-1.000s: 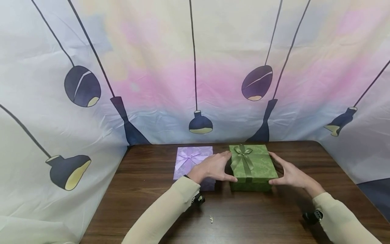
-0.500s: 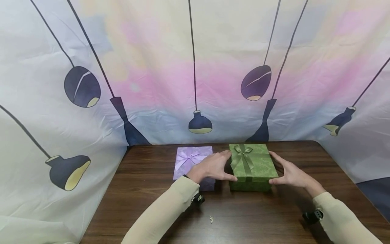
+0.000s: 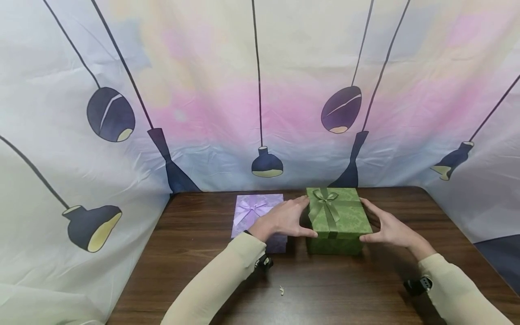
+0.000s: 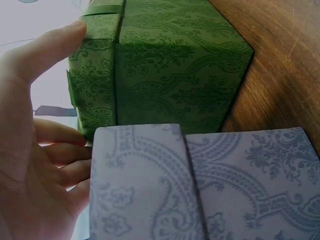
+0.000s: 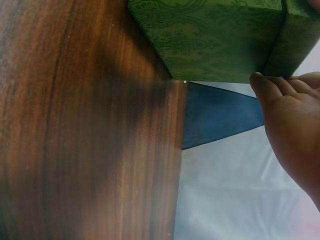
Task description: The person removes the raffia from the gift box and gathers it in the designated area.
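Observation:
A green patterned gift box stands on the table, its lid topped with a green ribbon bow. In the head view the lid sits raised on the base, which shows below it. My left hand grips the lid's left side, thumb at the front corner; my right hand holds the right side likewise. The left wrist view shows the left thumb on the lid, beside the base. In the right wrist view, the right fingers touch the lid's edge. The inside of the box is hidden.
A lilac gift box with a ribbon bow stands left of the green one, partly behind the left hand. A small pale scrap lies on the brown wooden table. A curtain printed with lamps hangs behind the table.
Both hands have risen slightly, taking the green lid upward. More of the base shows beneath it. The lilac box has stayed in place.

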`<act>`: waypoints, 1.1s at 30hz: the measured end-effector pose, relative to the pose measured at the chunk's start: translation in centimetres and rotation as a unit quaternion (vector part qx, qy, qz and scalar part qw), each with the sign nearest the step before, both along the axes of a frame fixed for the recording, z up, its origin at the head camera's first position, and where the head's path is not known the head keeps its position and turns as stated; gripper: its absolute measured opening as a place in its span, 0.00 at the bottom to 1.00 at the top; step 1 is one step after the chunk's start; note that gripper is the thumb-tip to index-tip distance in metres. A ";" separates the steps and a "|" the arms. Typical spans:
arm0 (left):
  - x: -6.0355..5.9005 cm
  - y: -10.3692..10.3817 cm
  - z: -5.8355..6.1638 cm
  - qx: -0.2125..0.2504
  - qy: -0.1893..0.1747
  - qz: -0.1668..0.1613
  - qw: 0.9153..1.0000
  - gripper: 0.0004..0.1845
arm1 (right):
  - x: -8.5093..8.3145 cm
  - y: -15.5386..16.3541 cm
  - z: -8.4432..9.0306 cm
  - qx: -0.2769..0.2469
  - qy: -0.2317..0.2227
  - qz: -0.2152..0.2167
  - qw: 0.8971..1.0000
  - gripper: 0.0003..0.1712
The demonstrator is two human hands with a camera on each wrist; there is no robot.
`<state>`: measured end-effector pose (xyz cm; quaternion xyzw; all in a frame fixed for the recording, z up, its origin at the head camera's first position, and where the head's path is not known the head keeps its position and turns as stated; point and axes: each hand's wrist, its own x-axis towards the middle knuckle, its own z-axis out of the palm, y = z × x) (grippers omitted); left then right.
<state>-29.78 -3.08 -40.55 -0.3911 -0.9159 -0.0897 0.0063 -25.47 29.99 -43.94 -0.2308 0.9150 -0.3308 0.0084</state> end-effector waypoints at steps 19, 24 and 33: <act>0.9 0.2 0.9 0.014 -0.002 0.005 1.000 0.57 | 0.7 0.2 0.8 0.003 0.034 -0.002 0.999 0.65; 1.1 0.1 0.9 0.016 -0.005 0.009 1.000 0.57 | 1.1 0.1 1.2 0.007 0.044 -0.003 0.999 0.65; 1.7 0.0 1.0 0.016 -0.005 0.011 1.000 0.57 | 1.4 0.3 1.1 0.008 0.036 -0.004 0.999 0.65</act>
